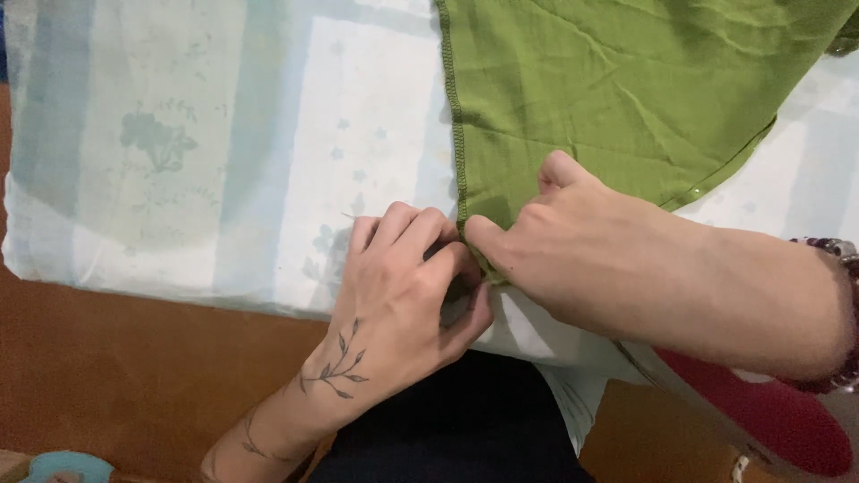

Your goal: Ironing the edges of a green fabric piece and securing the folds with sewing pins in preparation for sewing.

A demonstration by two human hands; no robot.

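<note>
A green cloth with a stitched hem lies spread over a pale sheet printed with faint blue blocks and leaves. My left hand, with a leaf tattoo on its back, has its fingers curled at the cloth's near corner. A thin needle tip pokes out just left of its knuckles. My right hand pinches the same green corner from the right, thumb and forefinger closed on the hem. The two hands touch each other there.
The sheet's front edge hangs over a brown surface at the lower left. A red and white object lies under my right forearm. A dark bead bracelet sits on my right wrist. Dark fabric lies below the hands.
</note>
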